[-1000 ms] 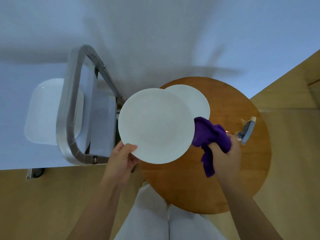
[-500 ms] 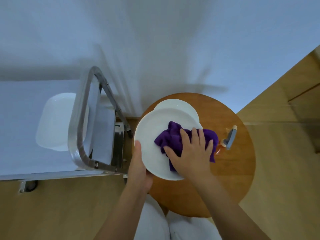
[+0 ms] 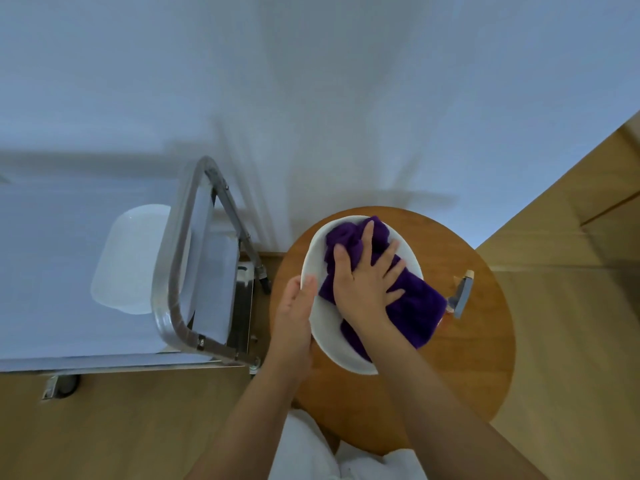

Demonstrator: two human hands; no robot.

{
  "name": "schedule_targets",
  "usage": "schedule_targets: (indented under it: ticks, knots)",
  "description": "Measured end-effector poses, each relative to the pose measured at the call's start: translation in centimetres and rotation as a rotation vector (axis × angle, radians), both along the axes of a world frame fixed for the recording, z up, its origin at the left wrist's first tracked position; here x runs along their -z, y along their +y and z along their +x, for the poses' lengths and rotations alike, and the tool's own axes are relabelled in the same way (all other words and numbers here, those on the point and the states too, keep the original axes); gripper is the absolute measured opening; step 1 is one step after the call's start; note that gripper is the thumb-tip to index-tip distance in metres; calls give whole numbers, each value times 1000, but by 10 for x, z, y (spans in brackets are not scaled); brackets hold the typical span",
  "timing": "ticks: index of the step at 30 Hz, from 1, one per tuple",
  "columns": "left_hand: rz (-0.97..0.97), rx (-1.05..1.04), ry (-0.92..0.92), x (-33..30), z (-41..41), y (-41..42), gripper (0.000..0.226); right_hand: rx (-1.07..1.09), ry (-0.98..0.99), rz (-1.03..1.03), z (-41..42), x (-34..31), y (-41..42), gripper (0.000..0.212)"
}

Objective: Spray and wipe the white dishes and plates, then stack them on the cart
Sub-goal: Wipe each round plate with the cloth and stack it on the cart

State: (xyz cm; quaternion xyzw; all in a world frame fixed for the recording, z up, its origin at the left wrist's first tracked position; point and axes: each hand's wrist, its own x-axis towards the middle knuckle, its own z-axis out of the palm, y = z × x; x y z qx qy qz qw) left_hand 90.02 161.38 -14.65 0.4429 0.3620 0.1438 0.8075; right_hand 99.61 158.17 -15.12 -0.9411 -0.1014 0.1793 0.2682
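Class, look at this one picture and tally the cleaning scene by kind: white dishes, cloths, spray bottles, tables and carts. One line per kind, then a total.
White dishes: 2, the plate being wiped and the deep dish on the cart
Purple cloths: 1
Spray bottles: 1
Round wooden tables: 1
Metal carts: 1
Total: 6

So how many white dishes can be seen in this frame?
2. One plate is held over the round table, under the cloth. One deeper dish sits on the cart. Another plate may be hidden beneath the held one.
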Motion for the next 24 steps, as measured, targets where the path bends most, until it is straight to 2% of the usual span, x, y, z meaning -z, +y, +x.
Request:
schedule_targets:
  ticks: [2,5,8,12,16,19,21,24]
  knots:
    - [68,3,2,-3,2,3,69,-70,-38,58,-8,-3,1,59]
    - [53,-30,-27,-7,2,5,47,-281,-141,99,-28,-6,-1,56]
    - [10,-33,-111,-9,3,6,54,-416,-128,176,-38,-8,-4,49]
    - [-136,-60,-138,-17,4,11,57,-589,-76,190,-36,-11,-16,55]
    - [-229,-216,-109,-15,1,23,75,-841,-30,101,-28,-14,-42,54]
    - [-237,-172,-74,-19,3,39,58,-1039,-83,56,-17,-14,-68,67]
    - [-195,-98,-52,-25,2,49,44,-1155,-157,-66,-2,-12,-85,77]
    - [-92,-12,42,-31,-4,61,49,-1263,-360,-212,18,-13,-103,87]
